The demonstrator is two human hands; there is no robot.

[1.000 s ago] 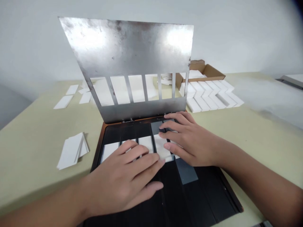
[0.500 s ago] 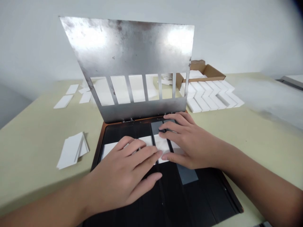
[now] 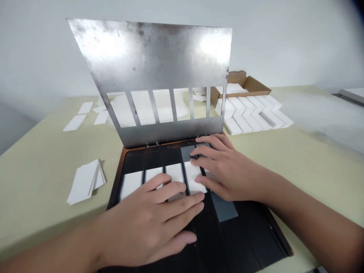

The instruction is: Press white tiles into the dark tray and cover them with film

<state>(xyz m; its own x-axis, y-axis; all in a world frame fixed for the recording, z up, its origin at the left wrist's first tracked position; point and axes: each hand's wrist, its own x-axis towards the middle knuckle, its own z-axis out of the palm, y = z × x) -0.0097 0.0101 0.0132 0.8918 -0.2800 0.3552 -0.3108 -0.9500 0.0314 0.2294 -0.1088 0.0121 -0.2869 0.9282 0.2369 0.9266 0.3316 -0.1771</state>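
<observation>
- Left hand (image 3: 148, 222): palm down, fingers extended together, thumb apart. It grips nothing visible. Its fingers lie across the row of cards; the two foremost fingertips are at the near end of the fourth card from the left.
- Right hand (image 3: 227, 172): palm down, fingers spread, nothing gripped. The thumb overlaps the right side of the fourth card, and the index fingertip is at that card's far end.
- Black base (image 3: 241, 242): flat on the counter (image 3: 290, 163), beneath both hands, with lengthwise slots.
- Grey strip (image 3: 224, 207): in the base, emerging on the near side of the right hand.
- White cards (image 3: 132, 184): side by side in a row across the middle of the base. Four are identifiable; another white surface is mostly hidden under the right hand.
- Card stack (image 3: 83, 182): uneven, between the base and the counter's left edge.
- Metal plate (image 3: 162, 53): raised and leaning back, attached by hinges (image 3: 153, 144) along the far side of the base. Six rectangular windows pierce its lower half.
- Loose cards (image 3: 74, 123): near the counter's far left corner.
- White blocks (image 3: 253, 117): close-set rows, right of the plate, toward the counter's far edge.
- Cardboard box (image 3: 257, 86): behind the blocks, near the far edge, holding white pieces.
</observation>
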